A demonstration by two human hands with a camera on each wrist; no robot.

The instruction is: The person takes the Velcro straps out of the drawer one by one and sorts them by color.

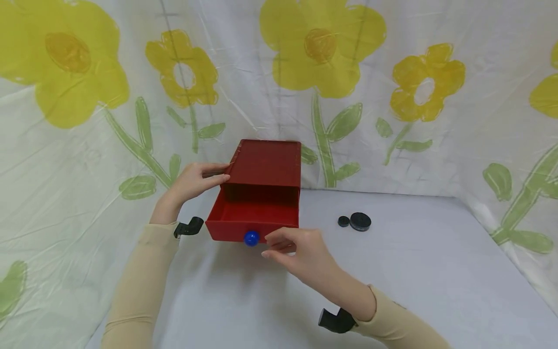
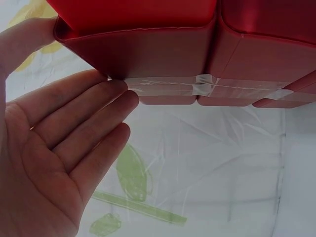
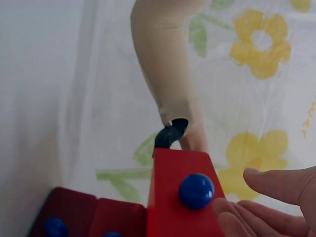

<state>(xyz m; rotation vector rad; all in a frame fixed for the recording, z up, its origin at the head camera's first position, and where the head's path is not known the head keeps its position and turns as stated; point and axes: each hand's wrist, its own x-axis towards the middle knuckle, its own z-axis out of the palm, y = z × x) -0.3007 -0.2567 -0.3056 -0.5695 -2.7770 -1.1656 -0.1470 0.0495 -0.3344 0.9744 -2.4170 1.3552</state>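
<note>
In head view alone: two black discs (image 1: 360, 221) right of red drawer (image 1: 228, 231).

Smooth plastic looks; finishes from matt to high gloss.
Drawer (image 1: 228, 231): smooth, plastic-looking, soft sheen. Casing (image 1: 266, 162): smooth too, duller. Knob (image 1: 251, 238): hard-looking, very glossy, bright highlight. Tape (image 2: 168, 85) on casing: clear, shiny, wrinkled. Flowered curtain (image 1: 244, 58): thin plastic-like sheet, creased, glinting along folds. Tabletop (image 1: 392, 271): smooth, matt. Left sleeve (image 1: 141, 276): matt cloth. Larger black disc (image 1: 360, 221): matt-looking, material unclear.
</note>
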